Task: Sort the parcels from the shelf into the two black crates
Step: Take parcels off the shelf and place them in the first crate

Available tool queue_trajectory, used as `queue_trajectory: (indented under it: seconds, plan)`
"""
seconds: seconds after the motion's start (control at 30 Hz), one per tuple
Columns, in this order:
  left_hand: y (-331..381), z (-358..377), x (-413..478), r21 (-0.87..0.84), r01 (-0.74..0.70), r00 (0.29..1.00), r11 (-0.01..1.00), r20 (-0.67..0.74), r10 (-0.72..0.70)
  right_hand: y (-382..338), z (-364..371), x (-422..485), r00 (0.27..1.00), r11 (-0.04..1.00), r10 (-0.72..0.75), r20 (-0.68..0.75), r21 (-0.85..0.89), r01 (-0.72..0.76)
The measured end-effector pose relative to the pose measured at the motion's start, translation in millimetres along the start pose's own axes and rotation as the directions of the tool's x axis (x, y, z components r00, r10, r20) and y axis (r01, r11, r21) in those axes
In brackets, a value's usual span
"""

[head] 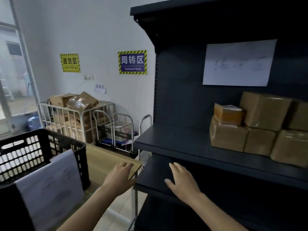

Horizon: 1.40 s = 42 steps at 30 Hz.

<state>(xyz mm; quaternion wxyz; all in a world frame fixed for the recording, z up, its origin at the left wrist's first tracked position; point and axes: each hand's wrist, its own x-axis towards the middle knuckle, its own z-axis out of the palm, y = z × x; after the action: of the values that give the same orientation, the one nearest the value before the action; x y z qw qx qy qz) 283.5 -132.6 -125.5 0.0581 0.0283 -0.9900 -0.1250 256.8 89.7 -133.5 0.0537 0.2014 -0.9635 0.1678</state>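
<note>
Far left of the dark grey metal shelf (180, 140) stands one black perforated plastic crate (21, 157), with one white paper sheet (50, 185) leaning across its near side; a dark mass below that sheet may be a second crate, but I cannot tell. Behind the crate, still left of the shelf, one white metal cage trolley (75, 114) holds a heap of cardboard boxes, and two signs hang on the wall above it: one yellow sign (70, 63) and one blue sign (132, 62) reading "Turnover Area". The light wooden surface (106, 157) carrying the crate reaches nearly to the shelf's left edge. The left hand (119, 178) lies over that surface's near corner, just left of the shelf, its fingers (124, 165) straight, close together and holding nothing; whether they touch the wood cannot be told. The right hand (182, 180) is spread, palm down, over the shelf's lower board (158, 170), its fingers (177, 167) straight and slightly apart with the thumb out to the left, holding nothing; contact with the board is unclear. On the shelf's middle board, at its right end and well apart from both hands, sit the brown cardboard parcels (260, 141): six can be counted, three in the bottom row and three stacked on them, the rightmost ones cut off by the picture edge. The smallest one (227, 114), more orange and bearing a white label, rests on the leftmost bottom box. One more white paper sheet (238, 62) with faint writing is stuck on the shelf's back panel above them.
</note>
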Motion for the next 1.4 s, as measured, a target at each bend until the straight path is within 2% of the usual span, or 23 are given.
queue_trajectory:
  seconds: [0.4, 0.67, 0.93, 1.2, 1.4]
  plan:
    - [139.7, 28.5, 79.6, -0.009, -0.124, 0.992, 0.992, -0.013, 0.124, 151.1, -70.2, -6.0, 0.988, 0.993, 0.115, -0.105, 0.043, -0.112]
    - [210.6, 40.3, 126.6, -0.041, -0.237, 0.972, 0.971, -0.004, 0.237, 217.1, -100.9, -11.8, 0.958, 0.971, 0.238, -0.162, 0.052, -0.233]
    - [239.9, 34.0, 175.2, -0.165, -0.29, 0.957, 0.943, -0.042, 0.287, 227.0, -132.5, 25.9, 0.927, 0.97, 0.242, -0.287, 0.1, -0.222]
    - [267.0, -2.4, 244.2, -0.296, -0.375, 0.926, 0.878, -0.157, 0.343, 210.8, -180.6, 107.0, 0.842, 0.974, 0.226, -0.49, 0.139, -0.181]
    - [296.0, -14.1, 290.1, -0.414, -0.397, 0.916, 0.819, -0.127, 0.38, 224.0, -200.2, 162.5, 0.775, 0.93, 0.367, -0.515, 0.171, -0.327]
